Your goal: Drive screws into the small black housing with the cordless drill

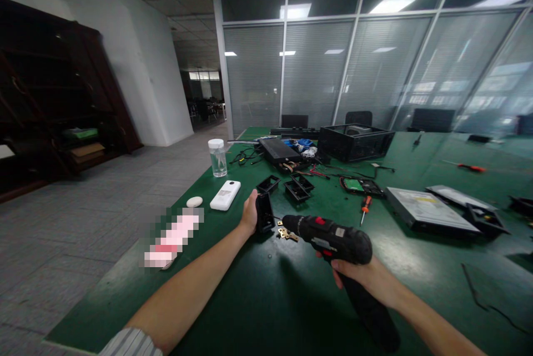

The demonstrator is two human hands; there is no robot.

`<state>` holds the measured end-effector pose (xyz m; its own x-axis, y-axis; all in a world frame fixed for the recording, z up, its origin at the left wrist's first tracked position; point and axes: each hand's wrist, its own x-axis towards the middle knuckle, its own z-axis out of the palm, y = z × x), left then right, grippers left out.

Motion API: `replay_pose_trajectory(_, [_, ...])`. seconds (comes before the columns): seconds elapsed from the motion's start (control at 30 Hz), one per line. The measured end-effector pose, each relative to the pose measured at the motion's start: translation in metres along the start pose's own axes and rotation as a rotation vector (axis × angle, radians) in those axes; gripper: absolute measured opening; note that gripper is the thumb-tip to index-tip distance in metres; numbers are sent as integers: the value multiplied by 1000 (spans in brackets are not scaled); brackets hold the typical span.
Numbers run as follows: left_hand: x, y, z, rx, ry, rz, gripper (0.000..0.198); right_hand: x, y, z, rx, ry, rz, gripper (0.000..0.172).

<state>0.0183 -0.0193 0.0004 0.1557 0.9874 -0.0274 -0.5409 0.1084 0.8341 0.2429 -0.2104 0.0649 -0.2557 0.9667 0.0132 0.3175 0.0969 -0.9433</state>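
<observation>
Fingers of the left hand are gripping the left side of an open black plastic tray, which is standing tilted up over the middle of the green tabletop. And the cordless drill is pointing its thin bit right at the hollow! Whether the tip is touching anything is hard to call. Risk is lurking here, I'd judge: only a hand is bracing the tray, so a hard twist could be wrenching it loose, and a skidding bit could be catching those left fingers. Too much push could be cracking the plastic. Left thumb is lying along the top edge, the other fingers mostly hiding behind the wall. Over on the drill, the right hand is wrapping the handle snugly; whether a finger is squeezing the trigger, I can't tell. Below the bit, brass-coloured plates are lying in a loose heap; farther back, more black trays are sitting, and an orange-handled screwdriver is resting beyond the drill.
</observation>
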Motion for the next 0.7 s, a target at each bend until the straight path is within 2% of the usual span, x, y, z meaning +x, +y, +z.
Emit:
replay_pose_trajectory(0.27, [-4, -1, 4, 145, 98, 262, 32, 1, 6, -4, -3, 1, 9, 36])
replay_pose_trajectory(0.47, [-3, -2, 3, 117, 65, 215, 32, 0, 3, -2, -27, 14, 19, 38])
replay_pose_trajectory(0.7, [-3, 0, -1, 172, 66, 257, 29, -7, 0, -2, -52, 14, 6, 37])
